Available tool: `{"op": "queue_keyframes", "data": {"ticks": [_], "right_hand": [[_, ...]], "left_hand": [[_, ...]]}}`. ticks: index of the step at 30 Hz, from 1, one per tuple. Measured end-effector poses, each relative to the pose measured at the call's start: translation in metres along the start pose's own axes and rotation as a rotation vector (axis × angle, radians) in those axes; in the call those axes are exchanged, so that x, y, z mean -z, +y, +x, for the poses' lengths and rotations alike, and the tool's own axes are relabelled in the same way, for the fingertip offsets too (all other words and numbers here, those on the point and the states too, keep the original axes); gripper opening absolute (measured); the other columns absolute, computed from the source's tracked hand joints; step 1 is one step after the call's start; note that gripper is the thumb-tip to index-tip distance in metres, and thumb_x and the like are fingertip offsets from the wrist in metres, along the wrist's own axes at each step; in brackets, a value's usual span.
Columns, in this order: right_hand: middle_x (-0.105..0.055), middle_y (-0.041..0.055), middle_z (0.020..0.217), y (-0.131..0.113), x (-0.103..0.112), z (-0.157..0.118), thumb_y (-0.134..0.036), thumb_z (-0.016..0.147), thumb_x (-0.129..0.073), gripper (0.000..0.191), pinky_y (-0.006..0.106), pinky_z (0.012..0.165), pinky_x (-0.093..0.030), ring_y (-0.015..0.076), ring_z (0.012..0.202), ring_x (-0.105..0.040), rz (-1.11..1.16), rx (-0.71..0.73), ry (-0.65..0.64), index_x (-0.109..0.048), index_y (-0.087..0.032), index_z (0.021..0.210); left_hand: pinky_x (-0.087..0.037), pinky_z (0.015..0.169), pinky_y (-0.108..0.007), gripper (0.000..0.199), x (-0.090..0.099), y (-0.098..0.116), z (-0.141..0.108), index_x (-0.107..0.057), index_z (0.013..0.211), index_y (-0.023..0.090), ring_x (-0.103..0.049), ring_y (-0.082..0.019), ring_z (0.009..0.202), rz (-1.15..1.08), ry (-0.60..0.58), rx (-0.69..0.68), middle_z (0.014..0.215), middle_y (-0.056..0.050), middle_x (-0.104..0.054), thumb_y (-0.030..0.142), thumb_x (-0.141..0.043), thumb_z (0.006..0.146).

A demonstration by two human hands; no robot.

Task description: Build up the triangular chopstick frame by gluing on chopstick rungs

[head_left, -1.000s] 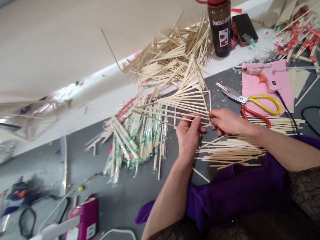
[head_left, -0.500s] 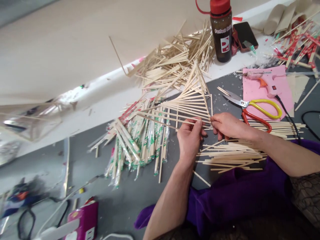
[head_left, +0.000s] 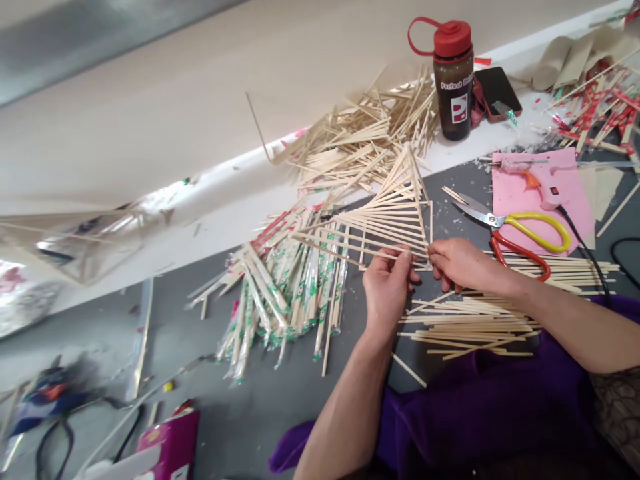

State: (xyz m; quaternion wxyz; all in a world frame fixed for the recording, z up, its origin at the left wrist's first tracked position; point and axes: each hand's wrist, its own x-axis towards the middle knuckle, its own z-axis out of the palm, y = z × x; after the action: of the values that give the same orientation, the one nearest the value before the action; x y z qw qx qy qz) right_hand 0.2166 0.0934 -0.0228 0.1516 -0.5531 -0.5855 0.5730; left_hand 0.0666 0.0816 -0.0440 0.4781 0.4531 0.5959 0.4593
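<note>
A fan-like structure of pale wooden sticks [head_left: 387, 217] stands on the grey table in the middle of the head view. My left hand [head_left: 390, 287] is closed on a stick at the structure's lower edge, thumb on top and fingers beneath. Close beside it on the right, my right hand [head_left: 453, 263] pinches at the structure's lower right corner, its fingertips partly hidden. Loose sticks [head_left: 470, 320] lie below my right hand. Scissors [head_left: 493, 220] with yellow and red handles rest to the right, beside a pink glue gun [head_left: 543, 183] on a pink sheet [head_left: 570, 223].
Wrapped chopsticks [head_left: 280, 287] lie left of the structure, and a heap of sticks [head_left: 350, 143] is behind it. A bottle [head_left: 453, 87] stands beside a phone [head_left: 497, 93]. Red-wrapped sticks [head_left: 597, 117] are far right. A magenta box [head_left: 173, 440] sits at lower left.
The whole view has shifted, so things appear slightly lower and further right. Both hands keep their hold at the structure's lower right corner.
</note>
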Motion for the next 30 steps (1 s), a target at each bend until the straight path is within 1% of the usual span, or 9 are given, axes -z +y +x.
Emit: {"op": "queue_keyframes", "data": {"ticks": [4, 8, 12, 17, 22, 27, 30], "right_hand": [[-0.055, -0.0024, 0.058, -0.0023, -0.0001, -0.0016, -0.013, 0.089, -0.04, 0.021, 0.014, 0.035, -0.037, 0.0068, 0.041, -0.053, -0.024, -0.006, 0.013, -0.048, -0.018, 0.07], [-0.055, -0.0022, 0.056, -0.0015, -0.0011, -0.0008, -0.013, 0.089, -0.04, 0.021, 0.014, 0.035, -0.037, 0.0075, 0.041, -0.054, -0.048, 0.012, 0.025, -0.048, -0.018, 0.07], [-0.053, -0.0028, 0.052, 0.0012, -0.0019, 0.0015, -0.015, 0.089, -0.04, 0.021, 0.015, 0.036, -0.037, 0.0081, 0.04, -0.054, -0.069, 0.023, 0.035, -0.048, -0.018, 0.07], [-0.054, -0.0024, 0.054, 0.0005, -0.002, 0.0015, -0.015, 0.089, -0.04, 0.022, 0.015, 0.035, -0.037, 0.0082, 0.04, -0.054, -0.082, 0.021, 0.04, -0.048, -0.018, 0.07], [-0.055, -0.0025, 0.053, -0.001, -0.0004, -0.0008, -0.015, 0.089, -0.042, 0.021, 0.015, 0.038, -0.037, 0.008, 0.042, -0.055, -0.098, 0.037, 0.039, -0.049, -0.018, 0.069], [-0.055, -0.0024, 0.053, -0.0024, 0.0001, -0.0011, -0.015, 0.089, -0.042, 0.022, 0.015, 0.039, -0.037, 0.0078, 0.04, -0.054, -0.114, 0.034, 0.044, -0.049, -0.017, 0.069], [-0.054, -0.0025, 0.05, -0.0031, -0.0003, -0.0005, -0.016, 0.09, -0.041, 0.022, 0.016, 0.039, -0.036, 0.008, 0.039, -0.053, -0.14, 0.031, 0.05, -0.049, -0.017, 0.069]], "left_hand": [[-0.039, 0.038, -0.015, 0.027, -0.0008, 0.0012, -0.0002, -0.059, 0.082, 0.015, -0.054, -0.006, 0.045, 0.009, 0.001, 0.007, 0.071, 0.0, -0.064, 0.04, -0.065, 0.077], [-0.039, 0.037, -0.014, 0.025, -0.0013, 0.0018, -0.0003, -0.058, 0.082, 0.015, -0.054, -0.006, 0.045, 0.01, 0.005, 0.014, 0.071, -0.001, -0.064, 0.039, -0.064, 0.077], [-0.039, 0.037, -0.014, 0.025, -0.001, 0.0001, 0.0003, -0.058, 0.083, 0.015, -0.054, -0.006, 0.045, 0.002, -0.007, -0.002, 0.071, 0.0, -0.064, 0.039, -0.064, 0.077], [-0.039, 0.037, -0.015, 0.024, -0.0004, -0.0009, 0.0, -0.059, 0.083, 0.015, -0.054, -0.006, 0.044, -0.012, -0.015, -0.015, 0.072, 0.0, -0.065, 0.038, -0.065, 0.077], [-0.039, 0.038, -0.015, 0.024, -0.0007, 0.0001, -0.0006, -0.059, 0.083, 0.016, -0.054, -0.006, 0.044, 0.0, -0.004, -0.008, 0.069, 0.002, -0.064, 0.038, -0.065, 0.077], [-0.039, 0.038, -0.015, 0.024, -0.001, 0.0002, -0.0002, -0.059, 0.083, 0.016, -0.054, -0.006, 0.044, -0.005, -0.006, 0.001, 0.07, 0.001, -0.065, 0.038, -0.065, 0.076], [-0.039, 0.038, -0.016, 0.024, -0.0009, 0.0001, -0.0001, -0.059, 0.082, 0.016, -0.053, -0.006, 0.043, -0.003, -0.006, -0.001, 0.065, 0.002, -0.063, 0.038, -0.065, 0.076]]}}
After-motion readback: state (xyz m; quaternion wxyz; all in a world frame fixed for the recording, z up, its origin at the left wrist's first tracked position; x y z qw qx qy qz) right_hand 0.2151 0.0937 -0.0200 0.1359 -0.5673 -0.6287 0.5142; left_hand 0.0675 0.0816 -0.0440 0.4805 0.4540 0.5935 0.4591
